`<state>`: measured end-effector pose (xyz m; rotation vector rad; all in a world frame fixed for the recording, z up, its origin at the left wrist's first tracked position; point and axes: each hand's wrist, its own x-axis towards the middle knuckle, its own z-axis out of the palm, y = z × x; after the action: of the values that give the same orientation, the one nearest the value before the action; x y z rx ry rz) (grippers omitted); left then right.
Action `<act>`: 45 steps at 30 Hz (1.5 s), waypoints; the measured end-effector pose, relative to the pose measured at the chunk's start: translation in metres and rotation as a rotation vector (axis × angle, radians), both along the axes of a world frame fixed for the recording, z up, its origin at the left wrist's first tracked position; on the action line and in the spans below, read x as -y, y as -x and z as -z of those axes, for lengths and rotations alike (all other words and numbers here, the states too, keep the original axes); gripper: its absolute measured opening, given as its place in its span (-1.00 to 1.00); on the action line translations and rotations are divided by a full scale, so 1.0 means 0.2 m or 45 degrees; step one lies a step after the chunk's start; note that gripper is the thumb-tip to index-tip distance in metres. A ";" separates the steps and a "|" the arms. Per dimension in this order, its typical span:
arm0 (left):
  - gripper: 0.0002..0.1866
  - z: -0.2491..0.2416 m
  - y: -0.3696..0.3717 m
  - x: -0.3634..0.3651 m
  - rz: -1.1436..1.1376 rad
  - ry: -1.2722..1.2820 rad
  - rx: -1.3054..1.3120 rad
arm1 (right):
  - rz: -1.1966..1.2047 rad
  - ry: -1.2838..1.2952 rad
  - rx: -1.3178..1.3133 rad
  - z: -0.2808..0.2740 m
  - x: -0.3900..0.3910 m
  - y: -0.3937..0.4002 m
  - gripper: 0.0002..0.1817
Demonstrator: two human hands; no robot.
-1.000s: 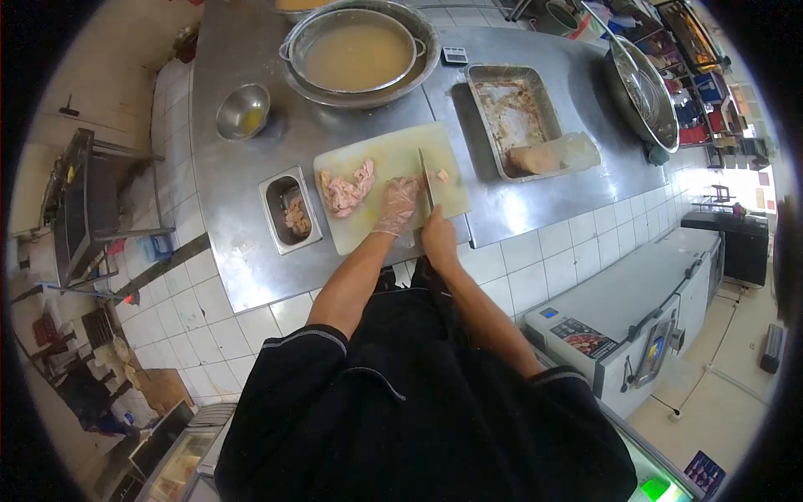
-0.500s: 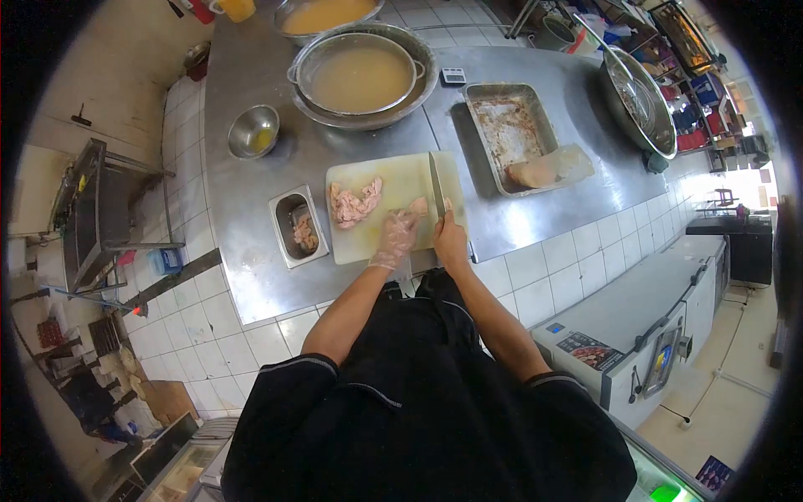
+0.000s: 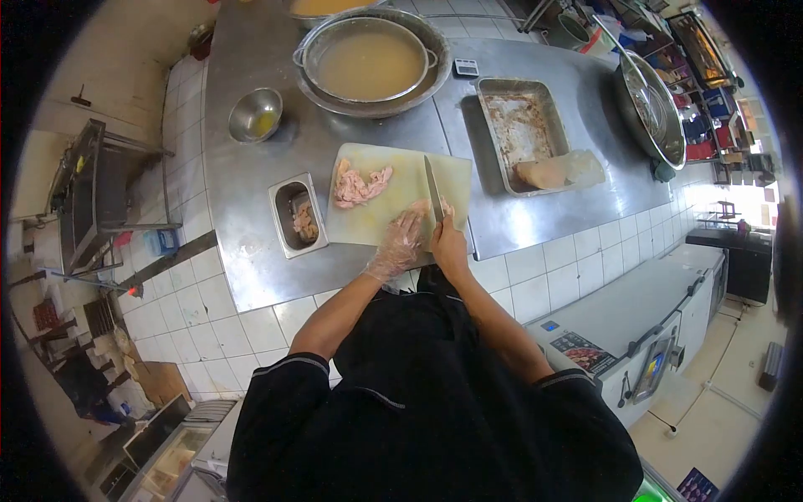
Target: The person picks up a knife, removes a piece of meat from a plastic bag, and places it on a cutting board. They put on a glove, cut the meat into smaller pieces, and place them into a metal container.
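Observation:
My left hand (image 3: 399, 240), in a clear plastic glove, presses its fingers on a small piece of raw pale-pink meat (image 3: 416, 206) on the white cutting board (image 3: 403, 171). My right hand (image 3: 449, 241) is bare and closed round the handle of a long knife (image 3: 432, 186). The blade points away from me, just right of the left fingertips, and a bit of meat lies on its right side. A larger pile of raw meat (image 3: 361, 186) rests on the board's left part. Left of the board stands a small steel container (image 3: 288, 191) with meat pieces (image 3: 304, 223) inside.
Beyond the board are a small steel bowl (image 3: 237, 125) with yellow liquid, a big pot (image 3: 306, 63) of cloudy liquid set in a basin, and a small digital device (image 3: 466, 68). To the right are a stained tray (image 3: 507, 113) holding a bagged item and a large basin (image 3: 669, 155).
The cutting board has turned slightly clockwise on the table. My left hand lies flatter over the meat, beside the knife. The whole view has shifted a little.

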<state>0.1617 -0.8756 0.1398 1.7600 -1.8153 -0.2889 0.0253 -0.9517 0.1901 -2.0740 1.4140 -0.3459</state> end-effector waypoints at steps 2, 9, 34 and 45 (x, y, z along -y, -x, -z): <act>-0.29 -0.02 -0.01 0.00 0.035 -0.037 -0.003 | -0.020 -0.032 -0.020 0.03 -0.03 0.00 -0.67; -0.37 0.05 -0.14 0.04 0.111 -0.010 0.023 | -0.089 -0.019 -0.090 0.12 -0.01 -0.13 -0.75; -0.51 -0.02 -0.19 0.12 0.193 -0.032 0.118 | -0.003 -0.201 -0.310 0.20 -0.02 -0.20 -0.46; -0.56 0.02 -0.19 0.10 0.219 0.090 0.195 | 0.093 -0.192 -0.246 0.12 -0.26 -0.08 -0.80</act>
<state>0.1998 -0.8956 0.1358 1.6189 -2.0646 -0.1585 0.0404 -0.9003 0.1652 -1.9789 1.5803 -0.0654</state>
